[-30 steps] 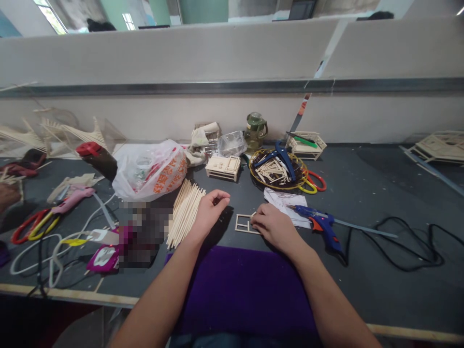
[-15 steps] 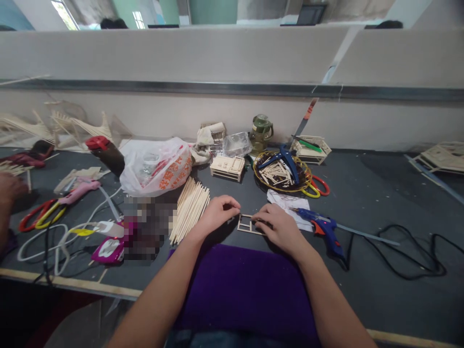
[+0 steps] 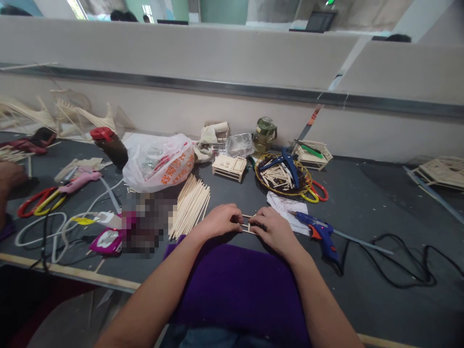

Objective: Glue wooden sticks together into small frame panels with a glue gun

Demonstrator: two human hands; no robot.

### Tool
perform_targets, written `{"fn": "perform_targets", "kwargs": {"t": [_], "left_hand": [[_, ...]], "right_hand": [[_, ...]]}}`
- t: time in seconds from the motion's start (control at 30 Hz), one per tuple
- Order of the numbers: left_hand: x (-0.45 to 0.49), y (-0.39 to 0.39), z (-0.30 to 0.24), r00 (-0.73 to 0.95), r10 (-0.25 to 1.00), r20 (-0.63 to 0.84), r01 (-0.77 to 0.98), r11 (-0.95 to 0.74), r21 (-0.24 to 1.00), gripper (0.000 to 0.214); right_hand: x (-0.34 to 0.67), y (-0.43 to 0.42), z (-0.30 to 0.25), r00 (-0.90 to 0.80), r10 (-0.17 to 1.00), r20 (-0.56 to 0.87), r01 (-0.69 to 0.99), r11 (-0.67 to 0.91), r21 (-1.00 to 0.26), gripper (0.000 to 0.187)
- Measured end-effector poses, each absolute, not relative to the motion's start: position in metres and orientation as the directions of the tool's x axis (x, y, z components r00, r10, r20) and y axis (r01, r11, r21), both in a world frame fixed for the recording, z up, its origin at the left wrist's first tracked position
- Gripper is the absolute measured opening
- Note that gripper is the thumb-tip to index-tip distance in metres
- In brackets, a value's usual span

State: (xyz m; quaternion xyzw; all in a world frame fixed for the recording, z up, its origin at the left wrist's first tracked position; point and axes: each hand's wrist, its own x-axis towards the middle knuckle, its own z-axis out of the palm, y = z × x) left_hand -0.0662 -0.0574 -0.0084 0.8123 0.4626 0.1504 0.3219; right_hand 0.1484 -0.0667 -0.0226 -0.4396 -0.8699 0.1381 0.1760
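Observation:
A small frame of thin wooden sticks (image 3: 247, 224) lies on the dark table just beyond a purple cloth (image 3: 239, 285). My left hand (image 3: 219, 221) pinches its left end and my right hand (image 3: 271, 231) pinches its right end; both hands are closed on it and cover most of it. A bundle of loose wooden sticks (image 3: 190, 205) lies just left of my left hand. A blue glue gun (image 3: 319, 232) rests to the right of my right hand, beside a sheet of white paper (image 3: 288, 205).
A white plastic bag (image 3: 159, 164), a small stick model (image 3: 229, 167), a round yellow-rimmed basket of sticks (image 3: 281, 174), a green jar (image 3: 265, 131) and scissors (image 3: 36, 205) lie farther back and left. Black cable (image 3: 398, 263) trails on the right. Another person's hand (image 3: 9, 176) shows at the left edge.
My left hand has come right and down from the stick bundle to grip the frame's left end. My right hand has stayed on the frame. The camera has tilted slightly.

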Motion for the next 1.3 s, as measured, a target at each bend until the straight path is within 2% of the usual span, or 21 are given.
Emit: {"fn": "perform_targets", "kwargs": {"t": [0.2, 0.3, 0.47, 0.6, 0.7, 0.8, 0.87, 0.93, 1.1, 1.2, 1.3], "left_hand": [[-0.065, -0.058, -0.009, 0.524, 0.85, -0.055, 0.676, -0.376, 0.633, 0.013], [-0.065, -0.058, -0.007, 0.525, 0.849, -0.055, 0.659, -0.364, 0.658, 0.015], [-0.07, -0.053, -0.006, 0.474, 0.88, -0.028, 0.606, -0.302, 0.736, 0.011], [-0.073, -0.049, -0.006, 0.229, 0.961, 0.155, 0.642, -0.269, 0.718, 0.011], [-0.072, -0.048, -0.003, 0.095, 0.941, 0.324, 0.755, -0.28, 0.593, 0.015], [-0.07, -0.047, -0.001, 0.081, 0.879, 0.47, 0.834, -0.318, 0.45, 0.024], [-0.07, -0.045, -0.001, 0.117, 0.831, 0.544, 0.857, -0.361, 0.368, 0.03], [-0.07, -0.042, -0.002, 0.148, 0.784, 0.603, 0.862, -0.401, 0.31, 0.034], [-0.071, -0.038, -0.001, 0.21, 0.733, 0.647, 0.847, -0.467, 0.253, 0.035], [-0.066, -0.038, 0.001, 0.249, 0.755, 0.607, 0.826, -0.493, 0.274, 0.029], [-0.057, -0.042, 0.001, 0.332, 0.822, 0.463, 0.788, -0.511, 0.344, 0.022]], "right_hand": [[0.148, -0.067, -0.022, -0.552, 0.812, 0.187, 0.704, 0.575, -0.417, 0.011], [0.15, -0.067, -0.021, -0.551, 0.809, 0.204, 0.683, 0.578, -0.446, 0.014], [0.154, -0.065, -0.016, -0.427, 0.837, 0.342, 0.663, 0.547, -0.512, 0.02], [0.16, -0.065, -0.009, -0.238, 0.871, 0.429, 0.685, 0.464, -0.562, 0.022], [0.165, -0.068, -0.004, -0.073, 0.895, 0.44, 0.724, 0.351, -0.594, 0.023], [0.17, -0.07, -0.001, 0.017, 0.929, 0.37, 0.775, 0.221, -0.592, 0.024], [0.17, -0.07, -0.002, -0.027, 0.949, 0.314, 0.791, 0.212, -0.574, 0.02], [0.169, -0.069, -0.005, -0.126, 0.949, 0.288, 0.798, 0.27, -0.539, 0.016], [0.16, -0.065, -0.016, -0.321, 0.914, 0.247, 0.818, 0.399, -0.414, 0.018], [0.158, -0.063, -0.019, -0.36, 0.908, 0.214, 0.85, 0.413, -0.327, 0.017], [0.158, -0.062, -0.019, -0.379, 0.908, 0.182, 0.87, 0.416, -0.265, 0.016]]}}
